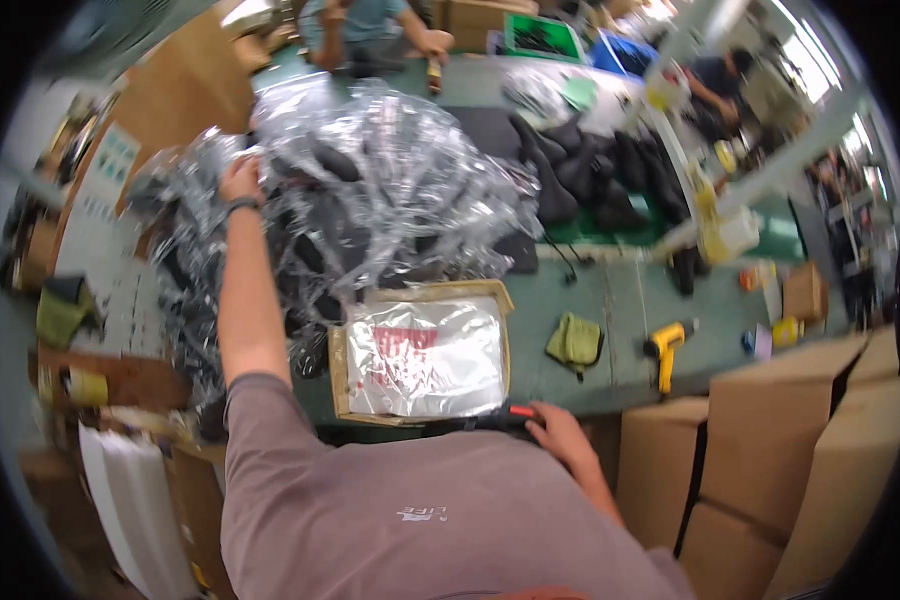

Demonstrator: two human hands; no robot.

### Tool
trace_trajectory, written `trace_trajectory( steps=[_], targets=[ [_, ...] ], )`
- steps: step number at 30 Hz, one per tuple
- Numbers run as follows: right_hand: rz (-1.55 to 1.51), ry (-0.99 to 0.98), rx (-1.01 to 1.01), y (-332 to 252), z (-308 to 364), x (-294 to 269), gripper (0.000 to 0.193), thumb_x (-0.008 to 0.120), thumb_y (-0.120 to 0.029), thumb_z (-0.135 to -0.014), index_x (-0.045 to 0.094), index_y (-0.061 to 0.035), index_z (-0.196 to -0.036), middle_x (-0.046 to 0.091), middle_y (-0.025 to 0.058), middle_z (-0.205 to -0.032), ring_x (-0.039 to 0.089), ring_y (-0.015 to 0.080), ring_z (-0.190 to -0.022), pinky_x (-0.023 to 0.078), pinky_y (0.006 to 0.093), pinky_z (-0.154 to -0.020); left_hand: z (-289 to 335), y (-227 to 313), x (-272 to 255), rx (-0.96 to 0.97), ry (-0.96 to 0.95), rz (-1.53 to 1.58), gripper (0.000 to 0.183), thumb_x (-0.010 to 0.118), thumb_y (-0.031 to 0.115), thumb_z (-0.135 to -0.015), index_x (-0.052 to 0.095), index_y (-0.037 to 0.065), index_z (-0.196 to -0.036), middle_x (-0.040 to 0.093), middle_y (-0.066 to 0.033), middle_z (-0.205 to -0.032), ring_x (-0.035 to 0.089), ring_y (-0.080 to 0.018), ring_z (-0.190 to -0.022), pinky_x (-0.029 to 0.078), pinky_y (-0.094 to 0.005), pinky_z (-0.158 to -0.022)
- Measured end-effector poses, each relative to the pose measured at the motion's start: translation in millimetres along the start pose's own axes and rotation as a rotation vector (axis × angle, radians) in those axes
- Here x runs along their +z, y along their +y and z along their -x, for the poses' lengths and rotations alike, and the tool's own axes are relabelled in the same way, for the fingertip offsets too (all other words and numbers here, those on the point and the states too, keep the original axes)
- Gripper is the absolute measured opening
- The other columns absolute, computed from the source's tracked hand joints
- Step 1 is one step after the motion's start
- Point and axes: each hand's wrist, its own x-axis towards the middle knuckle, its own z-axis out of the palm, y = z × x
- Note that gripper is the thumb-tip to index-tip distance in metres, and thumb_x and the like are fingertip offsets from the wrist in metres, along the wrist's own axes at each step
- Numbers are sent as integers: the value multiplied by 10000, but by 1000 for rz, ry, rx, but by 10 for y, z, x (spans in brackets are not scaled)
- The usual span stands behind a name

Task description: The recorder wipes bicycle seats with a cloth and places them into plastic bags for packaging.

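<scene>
Clear plastic wrap crumpled in a heap over dark, curved pieces along the left side of a green table, with the left hand against the film at the heap's left end; impossible to tell, through the blur, whether closed on it. By the table's near edge, the right hand right at a red handle; firm hold or mere touch likewise impossible to tell. Between heap and near edge, an open carton holding a shiny silver bag printed in red. Farther right, a green pouch and a yellow heat gun, well apart. Toward the far right corner, a pile of black saddles. At the far edge, a co-worker's hand; beyond the near right corner, cardboard boxes.
</scene>
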Motion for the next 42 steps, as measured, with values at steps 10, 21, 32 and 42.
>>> trace_trajectory(
  steps=[10,21,32,42],
  targets=[
    [-245,157,262,2066,-1058,-702,537,803,-255,-963,689,9,-1417,797,232,-1186,775,406,-1083,610,494,-951,4691,-643,-25,441,-91,-647,165,697,126,-1107,674,2,-1213,623,-6,-1023,526,-129,-782,475,-306,-703],
    [222,715,264,4311,-4574,-3028,963,797,-38,-892,306,-9,-1720,474,284,-1677,481,484,-1526,467,511,-1233,7469,-1192,1541,-373,-1221,-1177,427,797,187,-1008,731,114,-1423,818,-125,-1167,804,-313,-991,629,-420,-836],
    [200,497,280,4441,-4906,-3384,503,778,-209,-888,593,-87,-1339,781,190,-1203,739,426,-1189,574,572,-1035,7219,-1820,2544,-377,-1152,-1299,385,775,165,-1030,728,84,-1404,809,-151,-1221,790,-348,-1108,626,-424,-933],
    [-866,19,72,2854,-2611,-1908,383,825,-309,-1002,764,-6,-1228,822,130,-1059,769,223,-985,604,381,-953,6800,-3061,3372,-971,-598,-291,649,772,206,-1073,440,16,-1597,713,-167,-1419,725,-268,-1235,598,-410,-1027]
  ],
)
